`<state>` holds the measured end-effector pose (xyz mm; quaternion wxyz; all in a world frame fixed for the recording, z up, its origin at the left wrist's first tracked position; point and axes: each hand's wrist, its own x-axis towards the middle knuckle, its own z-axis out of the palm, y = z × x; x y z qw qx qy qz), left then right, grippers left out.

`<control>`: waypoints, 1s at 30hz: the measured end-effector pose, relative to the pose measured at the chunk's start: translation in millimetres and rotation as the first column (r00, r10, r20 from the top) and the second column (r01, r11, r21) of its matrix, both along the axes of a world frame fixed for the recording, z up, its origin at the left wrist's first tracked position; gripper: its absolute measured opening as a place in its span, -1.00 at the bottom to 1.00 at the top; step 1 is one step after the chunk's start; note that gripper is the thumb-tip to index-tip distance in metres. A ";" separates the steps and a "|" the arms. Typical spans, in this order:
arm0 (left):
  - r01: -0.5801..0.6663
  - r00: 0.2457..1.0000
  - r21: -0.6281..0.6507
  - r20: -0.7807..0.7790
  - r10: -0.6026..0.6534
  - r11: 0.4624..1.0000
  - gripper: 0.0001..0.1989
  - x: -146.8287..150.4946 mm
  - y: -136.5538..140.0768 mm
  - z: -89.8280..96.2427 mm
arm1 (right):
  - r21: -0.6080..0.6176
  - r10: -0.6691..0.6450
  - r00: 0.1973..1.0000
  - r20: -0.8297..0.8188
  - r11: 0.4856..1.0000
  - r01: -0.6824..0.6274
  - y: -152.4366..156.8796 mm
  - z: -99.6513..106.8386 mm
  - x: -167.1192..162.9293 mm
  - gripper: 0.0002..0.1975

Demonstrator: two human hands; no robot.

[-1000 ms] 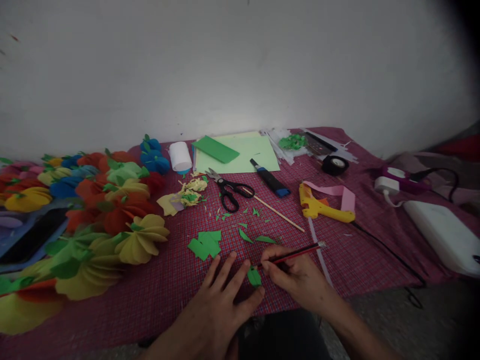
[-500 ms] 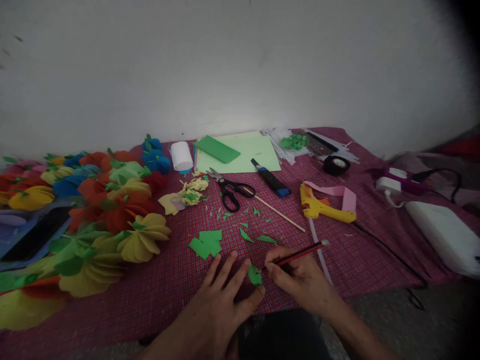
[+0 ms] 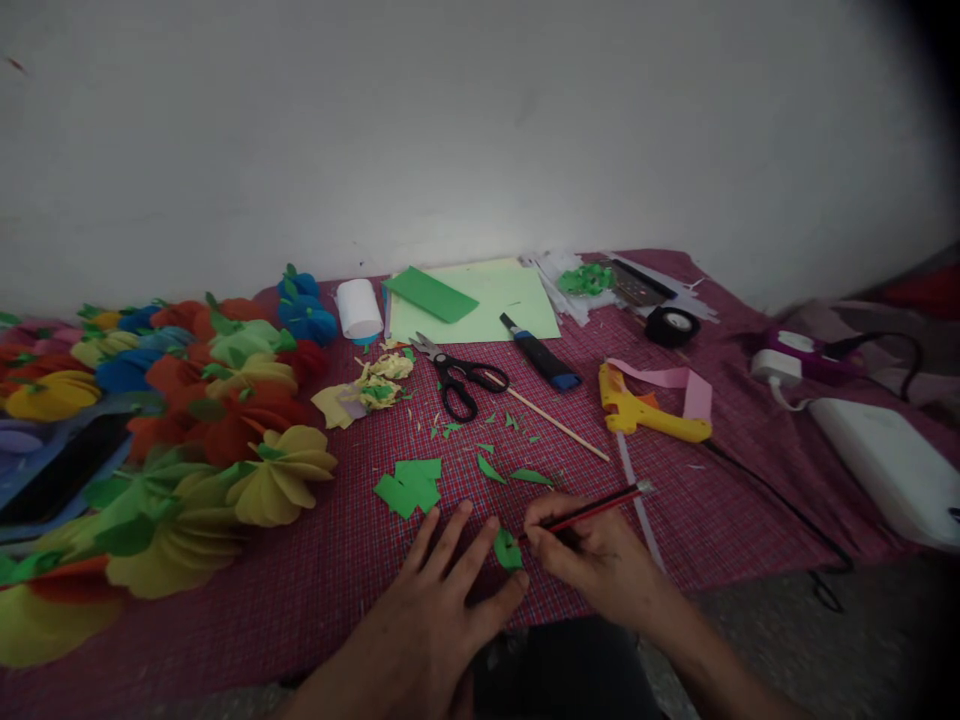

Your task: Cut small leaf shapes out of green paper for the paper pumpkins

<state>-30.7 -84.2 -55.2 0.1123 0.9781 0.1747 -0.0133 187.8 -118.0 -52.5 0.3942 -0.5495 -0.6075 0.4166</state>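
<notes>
My left hand (image 3: 439,590) lies flat on the checked cloth with its fingers spread. Between its index finger and thumb rests a small green paper piece (image 3: 508,549). My right hand (image 3: 592,555) grips a red and black pencil (image 3: 592,508), its tip against or very near that piece's right edge; the exact contact is hard to see. Beyond my left fingertips are several green paper squares (image 3: 409,485), overlapping one another. Green offcuts (image 3: 491,468) are scattered on the cloth ahead of both hands.
Black-handled scissors (image 3: 459,382), a thin wooden stick (image 3: 559,425), a blue-black cutter (image 3: 540,353) and a yellow glue gun (image 3: 652,413) lie farther back. Colourful paper pumpkins (image 3: 247,400) crowd the left. A white box-like device (image 3: 885,465) sits right. Green sheets (image 3: 510,300) lie by the wall.
The view has shifted slightly. Both hands stay in nearly the same place, and the pencil remains at the small green piece with only a tiny movement.
</notes>
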 end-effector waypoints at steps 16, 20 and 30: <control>-0.035 0.998 -0.053 -0.051 0.033 0.998 -0.12 3.3 -1.5 12.7 | 0.010 0.010 1.000 -0.002 1.000 -0.010 -2.0 1.9 0.8 -0.87; -0.029 0.998 -0.067 -0.063 0.024 0.997 -0.13 4.1 -1.3 14.1 | 0.008 0.023 1.000 -0.006 1.000 -0.023 -1.3 2.9 -0.1 -0.88; -0.045 0.995 -0.078 -0.092 0.038 0.996 -0.14 5.7 -2.2 23.1 | -0.002 -0.027 1.000 0.008 1.000 0.027 -4.3 -3.2 3.3 -0.88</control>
